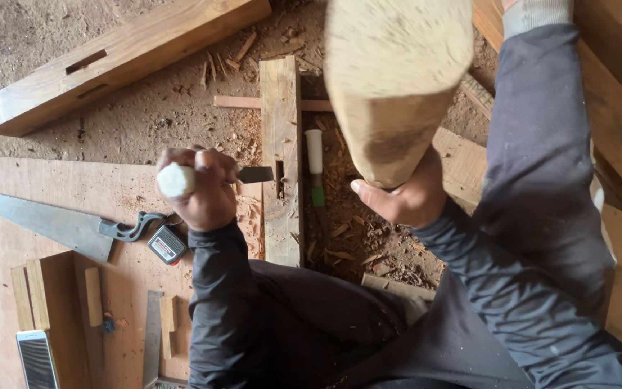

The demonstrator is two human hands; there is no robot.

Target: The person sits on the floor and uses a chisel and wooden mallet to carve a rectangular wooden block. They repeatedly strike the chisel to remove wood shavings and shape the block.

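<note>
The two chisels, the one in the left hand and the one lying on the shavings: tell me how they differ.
The held chisel is gripped in the left hand with its blade lying sideways against the slotted board; the loose chisel lies untouched, lengthwise beside that board. The loose chisel shows a green band below its handle; the held chisel's handle is mostly hidden. Both have pale, whitish handle ends.
</note>
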